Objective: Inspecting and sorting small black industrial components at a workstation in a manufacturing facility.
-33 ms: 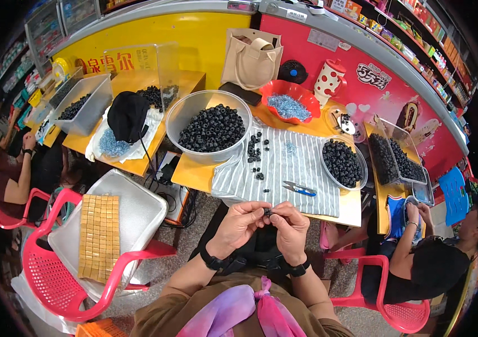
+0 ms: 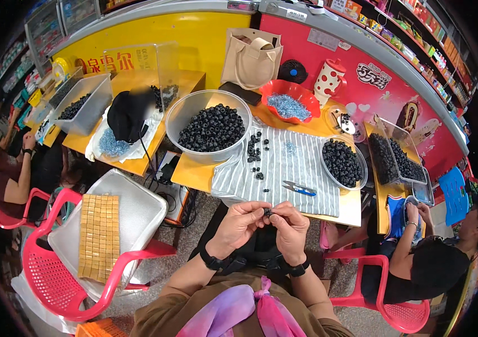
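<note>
My left hand (image 2: 236, 226) and my right hand (image 2: 290, 229) meet just off the table's near edge. Their fingertips pinch one small black part (image 2: 267, 212) from both sides, and the fingers mostly cover it. Ahead lies a grey-and-white striped cloth (image 2: 317, 163) with a pair of blue-handled snips (image 2: 300, 189) resting on it. Loose black parts (image 2: 257, 149) lie in a patch on the cloth, beside a little heap of clear bluish pieces (image 2: 290, 148). A large clear tub (image 2: 177, 137) of black parts stands to the left, and a smaller clear bowl (image 2: 363, 180) of them to the right.
Behind the cloth are a red bowl (image 2: 310, 100) of bluish pieces, a polka-dot cup (image 2: 330, 83) and a beige bag (image 2: 250, 62). A pink chair (image 2: 53, 269) with a cushion stands left. A co-worker (image 2: 435, 261) sits at the right, another person (image 2: 11, 174) far left.
</note>
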{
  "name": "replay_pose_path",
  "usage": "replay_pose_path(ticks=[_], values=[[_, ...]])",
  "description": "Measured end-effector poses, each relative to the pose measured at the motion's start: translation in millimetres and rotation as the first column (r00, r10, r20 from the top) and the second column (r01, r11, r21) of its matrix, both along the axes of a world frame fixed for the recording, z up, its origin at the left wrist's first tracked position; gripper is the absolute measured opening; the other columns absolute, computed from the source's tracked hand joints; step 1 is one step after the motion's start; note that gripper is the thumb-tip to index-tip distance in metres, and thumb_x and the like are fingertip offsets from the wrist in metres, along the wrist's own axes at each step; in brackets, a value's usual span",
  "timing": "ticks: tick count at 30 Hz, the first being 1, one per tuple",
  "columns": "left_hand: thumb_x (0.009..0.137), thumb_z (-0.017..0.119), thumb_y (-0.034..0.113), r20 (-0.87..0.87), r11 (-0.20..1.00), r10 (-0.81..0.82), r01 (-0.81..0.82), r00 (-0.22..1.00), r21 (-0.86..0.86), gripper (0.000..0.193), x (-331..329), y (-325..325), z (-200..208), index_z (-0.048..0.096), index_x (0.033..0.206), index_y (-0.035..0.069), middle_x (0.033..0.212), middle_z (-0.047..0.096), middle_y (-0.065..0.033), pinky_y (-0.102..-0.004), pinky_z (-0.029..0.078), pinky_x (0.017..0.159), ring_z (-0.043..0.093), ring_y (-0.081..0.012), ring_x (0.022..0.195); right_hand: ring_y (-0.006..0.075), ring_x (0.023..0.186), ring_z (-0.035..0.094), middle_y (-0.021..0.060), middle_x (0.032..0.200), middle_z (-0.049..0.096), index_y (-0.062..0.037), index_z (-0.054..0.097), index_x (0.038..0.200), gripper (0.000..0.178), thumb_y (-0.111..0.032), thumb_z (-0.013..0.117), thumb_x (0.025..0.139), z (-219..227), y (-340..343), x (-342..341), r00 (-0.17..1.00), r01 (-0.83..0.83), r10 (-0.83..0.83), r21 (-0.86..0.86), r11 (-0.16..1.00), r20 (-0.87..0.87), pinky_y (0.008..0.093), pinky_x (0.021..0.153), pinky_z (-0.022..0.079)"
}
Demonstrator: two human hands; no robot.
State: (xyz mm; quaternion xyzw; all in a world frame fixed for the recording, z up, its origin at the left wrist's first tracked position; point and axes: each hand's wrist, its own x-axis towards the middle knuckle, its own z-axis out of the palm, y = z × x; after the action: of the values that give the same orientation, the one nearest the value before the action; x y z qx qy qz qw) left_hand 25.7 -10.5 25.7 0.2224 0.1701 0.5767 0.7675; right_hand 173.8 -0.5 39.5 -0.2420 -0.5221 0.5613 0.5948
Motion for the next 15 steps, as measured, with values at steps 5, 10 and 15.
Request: replay_pose_path(ticks=[5, 10, 15], values=[[0.090, 0.058, 0.004, -0.034, 0.999, 0.020, -0.019, 0.999, 0.029, 0.023, -1, -3, 0, 0.062, 0.112, -0.003, 0.086, 0.066, -0.0065, -0.0200, 0.051, 0.067, 0.062, -0.0113, 0.075, 0.0148, 0.075, 0.061, 0.0099, 0.090, 0.058, 0.0053, 0.064, 0.089, 0.013, 0.013, 0.061, 0.080, 1, -3, -2, 1.000, 0.019, -0.019, 0.036, 0.999, 0.005, 0.0257, 0.070, 0.053], [0.090, 0.059, 0.004, -0.031, 1.000, 0.008, -0.007, 0.999, 0.023, 0.020, -2, -5, 4, 0.062, 0.109, -0.003, 0.087, 0.065, -0.0061, -0.0200, 0.051, 0.067, 0.063, -0.0114, 0.075, 0.0134, 0.073, 0.060, 0.0090, 0.087, 0.058, 0.0051, 0.064, 0.087, 0.011, 0.011, 0.064, 0.079, -1, -7, -5, 0.995, 0.090, -0.094, 0.101, 0.991, 0.038, 0.0241, 0.066, 0.052], [0.089, 0.060, 0.004, -0.031, 0.998, 0.024, -0.022, 0.999, 0.055, 0.019, -2, -6, 4, 0.062, 0.107, -0.002, 0.088, 0.065, -0.0058, -0.0199, 0.051, 0.066, 0.063, -0.0113, 0.076, 0.0114, 0.071, 0.058, 0.0085, 0.083, 0.058, 0.0049, 0.064, 0.086, 0.011, 0.010, 0.067, 0.077, 3, -11, -7, 0.954, 0.206, -0.243, 0.202, 0.957, 0.178, 0.0213, 0.061, 0.047]])
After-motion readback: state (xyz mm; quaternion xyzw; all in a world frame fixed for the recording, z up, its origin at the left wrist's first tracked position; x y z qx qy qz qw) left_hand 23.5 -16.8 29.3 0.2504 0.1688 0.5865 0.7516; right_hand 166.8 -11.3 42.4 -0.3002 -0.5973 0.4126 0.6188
